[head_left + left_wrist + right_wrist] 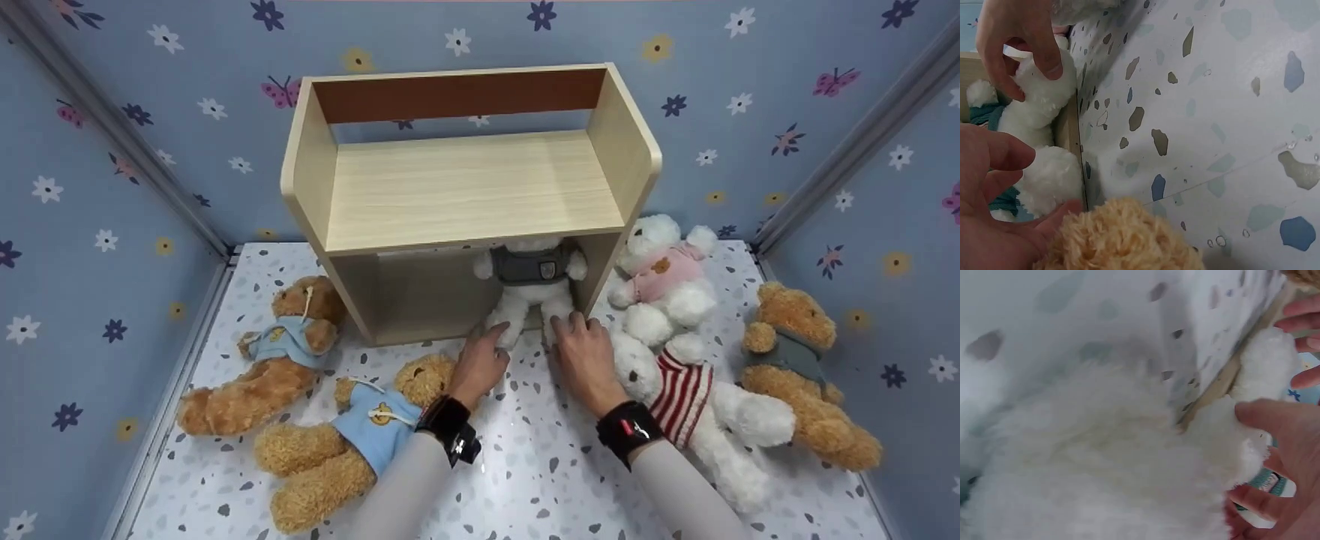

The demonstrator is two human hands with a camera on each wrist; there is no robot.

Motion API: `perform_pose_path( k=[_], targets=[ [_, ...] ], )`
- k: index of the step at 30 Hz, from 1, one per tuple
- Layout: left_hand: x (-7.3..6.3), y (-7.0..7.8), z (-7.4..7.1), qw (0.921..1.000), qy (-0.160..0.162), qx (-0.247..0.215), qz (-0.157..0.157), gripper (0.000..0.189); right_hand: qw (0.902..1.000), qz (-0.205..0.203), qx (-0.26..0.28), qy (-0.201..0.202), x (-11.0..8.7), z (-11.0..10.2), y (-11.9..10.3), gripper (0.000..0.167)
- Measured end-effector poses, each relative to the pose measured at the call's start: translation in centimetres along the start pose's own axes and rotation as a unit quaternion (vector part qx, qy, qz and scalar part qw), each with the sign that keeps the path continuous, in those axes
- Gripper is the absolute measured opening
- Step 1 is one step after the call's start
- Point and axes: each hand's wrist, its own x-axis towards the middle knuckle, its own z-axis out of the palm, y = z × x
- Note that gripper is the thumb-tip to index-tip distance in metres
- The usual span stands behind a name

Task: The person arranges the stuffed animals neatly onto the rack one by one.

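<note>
a blue wall (409,37) with flowers and butterflies rises at the back, with matching panels at the left and right. below it spreads a white floor (525,465) speckled with grey and bluish chips. the pale wooden shelf unit (472,180) stands against the back wall, its upper deck bare wood under a reddish-brown back strip.

six plush toys come next in size. the white plush in a dark shirt (532,270) is upright in the right part of the shelf's lower compartment (427,292) — its head mostly hidden by the board above, its legs reaching to the front edge. on the floor at the right lie a white plush in red stripes (686,397), a brown bear in a grey-green top (791,356) and, close beside the shelf, a white plush in pink (664,274). at the left lie a tan bear in a blue hoodie (382,427) and, farther back, a reddish-brown bear in light blue (289,341).

two grey sleeves (409,484) reach in from the near side. the left hand (478,367), just beside the tan bear's head, has fingers and thumb about one foot of the dark-shirted plush; the right hand (589,364) pinches the other foot between thumb and fingers — how firmly either squeezes, i cannot tell. each wrist carries a black band (630,427). smallest is the badge (547,269) on the dark shirt.
</note>
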Motion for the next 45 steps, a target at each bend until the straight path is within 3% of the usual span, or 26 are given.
perform_pose_path(
  k=[7,10,21,25,32,37,40,45],
  targets=[
    [0.2,-0.3,0.7,0.9953,-0.05,-0.078,-0.03,0.056,0.9991,0.03,0.018,-0.024,0.2,1.0,0.9,0.052],
    [0.2,-0.4,1.1,0.993,-0.055,-0.101,-0.026,0.06,0.9977,0.04,0.035,-0.043,0.2,1.3,0.8,0.053],
    [0.6,-0.8,1.6,0.9927,-0.047,-0.111,-0.007,0.069,0.999,0.008,0.033,-0.027,0.8,2.1,0.4,0.061],
    [0.6,-0.7,1.6,0.9917,-0.056,-0.116,0.001,0.073,0.998,0.02,0.057,-0.022,1.2,2.2,0.4,0.054],
    [0.4,-0.7,1.9,0.9872,-0.1,-0.123,-0.016,0.078,0.9923,0.062,0.108,-0.004,2.2,2.8,0.5,0.043],
    [0.3,-1.0,1.9,0.9877,-0.113,-0.109,-0.002,0.08,0.9948,0.07,0.07,-0.024,2.7,2.0,0.2,0.04],
    [0.2,-1.1,1.8,0.9897,-0.113,-0.088,0.004,0.081,0.9986,0.05,0.014,0.001,3.3,1.1,-0.2,0.035],
    [0.2,-0.9,1.9,0.9923,-0.107,-0.061,0.01,0.082,0.9944,-0.013,-0.034,0.099,5.9,-0.6,-0.5,0.02]
  ],
)
